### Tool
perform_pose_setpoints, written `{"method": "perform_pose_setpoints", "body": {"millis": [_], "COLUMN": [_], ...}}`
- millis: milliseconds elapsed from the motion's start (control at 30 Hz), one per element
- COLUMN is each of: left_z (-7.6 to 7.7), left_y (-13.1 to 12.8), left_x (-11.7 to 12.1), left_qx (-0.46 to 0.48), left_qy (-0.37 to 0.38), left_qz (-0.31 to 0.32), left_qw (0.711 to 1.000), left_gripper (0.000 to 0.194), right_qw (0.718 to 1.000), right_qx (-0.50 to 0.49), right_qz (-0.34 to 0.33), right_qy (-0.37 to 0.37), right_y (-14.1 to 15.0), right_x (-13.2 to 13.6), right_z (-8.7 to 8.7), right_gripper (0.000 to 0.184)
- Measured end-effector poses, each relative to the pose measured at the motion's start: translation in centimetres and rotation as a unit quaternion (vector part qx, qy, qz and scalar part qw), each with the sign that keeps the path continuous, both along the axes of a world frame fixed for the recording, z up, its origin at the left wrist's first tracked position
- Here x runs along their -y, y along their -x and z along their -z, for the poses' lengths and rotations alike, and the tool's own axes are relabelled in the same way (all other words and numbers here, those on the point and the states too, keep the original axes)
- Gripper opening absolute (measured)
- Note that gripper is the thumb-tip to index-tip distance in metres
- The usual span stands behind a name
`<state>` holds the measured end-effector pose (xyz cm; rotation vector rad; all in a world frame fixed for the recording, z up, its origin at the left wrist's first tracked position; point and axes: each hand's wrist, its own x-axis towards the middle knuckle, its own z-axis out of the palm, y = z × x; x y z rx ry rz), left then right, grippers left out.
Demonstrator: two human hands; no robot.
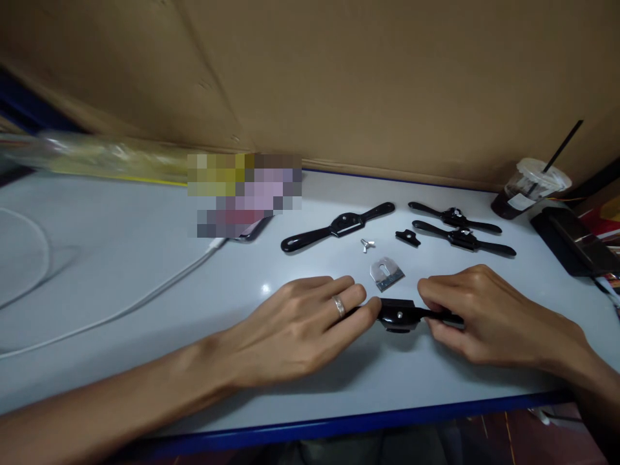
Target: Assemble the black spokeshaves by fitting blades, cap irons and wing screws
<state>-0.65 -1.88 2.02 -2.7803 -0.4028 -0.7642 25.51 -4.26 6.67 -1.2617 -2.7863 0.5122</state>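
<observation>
Near the table's front edge, a black spokeshave body (pixel 398 316) is held level between both hands. My left hand (pixel 300 323), with a ring on one finger, is closed around its left handle. My right hand (pixel 504 316) pinches the right handle between thumb and fingers. Just beyond the body lies a flat metal blade (pixel 386 274) with a slot. A silver wing screw (pixel 367 245) and a small black cap plate (pixel 407 237) rest farther back. Behind them is another black spokeshave body (pixel 346 225). Two more spokeshaves (pixel 455 216) (pixel 464 240) lie side by side to the right.
A lidded plastic cup (pixel 526 187) with a dark drink and straw stands at the back right, near a black object (pixel 571 242). A white cable (pixel 159 294) runs across the left to a phone-like item (pixel 254 229), partly blurred. Plastic-wrapped material (pixel 121 158) lies along the cardboard wall (pixel 339 84).
</observation>
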Motion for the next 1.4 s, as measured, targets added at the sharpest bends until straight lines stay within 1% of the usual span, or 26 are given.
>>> {"method": "perform_pose_setpoints", "body": {"millis": [267, 433, 567, 667, 867, 967, 1033, 1100, 1133, 1200, 1267, 1333, 1400], "left_z": [0.0, 0.1, 0.0, 0.1, 0.5, 0.5, 0.6, 0.8, 0.9, 1.0, 1.0, 0.9, 1.0], "left_y": [-0.1, 0.0, 0.0, 0.1, 0.3, 0.3, 0.3, 0.3, 0.3, 0.1, 0.0, -0.1, -0.1], "left_x": [0.0, 0.2, 0.3, 0.3, 0.3, 0.2, 0.2, 0.2, 0.3, 0.3, 0.3, 0.3, 0.3], "left_qx": [0.005, 0.027, 0.044, 0.066, 0.098, 0.093, 0.086, 0.081, 0.082, 0.084, 0.087, 0.09, 0.08], "left_qy": [-0.003, 0.007, 0.003, 0.001, 0.004, 0.0, 0.009, 0.046, 0.079, 0.166, 0.249, 0.309, 0.345], "left_qz": [-0.006, -0.012, -0.014, -0.016, -0.025, -0.02, -0.021, -0.02, -0.018, -0.026, -0.042, -0.059, -0.072], "left_qw": [1.0, 1.0, 0.999, 0.998, 0.995, 0.995, 0.996, 0.995, 0.993, 0.982, 0.964, 0.945, 0.932], "left_gripper": [0.03, 0.023, 0.024, 0.022, 0.018, 0.018, 0.018, 0.018, 0.018, 0.014, 0.009, 0.009, 0.011], "right_qw": [1.0, 0.999, 0.998, 0.996, 0.982, 0.981, 0.984, 0.991, 0.994, 0.998, 0.998, 0.998, 0.997], "right_qx": [-0.009, -0.035, -0.037, -0.044, -0.056, -0.053, -0.053, -0.048, -0.041, -0.015, 0.015, 0.04, 0.061], "right_qz": [-0.01, -0.023, -0.027, -0.032, -0.049, -0.052, -0.048, -0.033, -0.02, 0.008, 0.027, 0.031, 0.03], "right_qy": [-0.017, -0.032, -0.043, -0.077, -0.174, -0.182, -0.164, -0.124, -0.102, -0.068, -0.05, -0.039, -0.024], "right_y": [0.0, 0.0, -0.1, -0.2, 0.1, 0.2, 0.0, -0.1, -0.2, -0.3, -0.3, -0.1, 0.2], "right_x": [0.1, 0.1, 0.1, 0.2, 0.2, 0.2, 0.1, 0.0, 0.0, -0.2, -0.3, -0.2, -0.1], "right_z": [0.0, 0.2, 0.2, 0.3, 0.3, 0.3, 0.3, 0.2, 0.2, 0.3, 0.4, 0.5, 0.6], "right_gripper": [0.012, 0.01, 0.01, 0.011, 0.014, 0.014, 0.013, 0.012, 0.011, 0.007, 0.002, 0.008, 0.013]}}
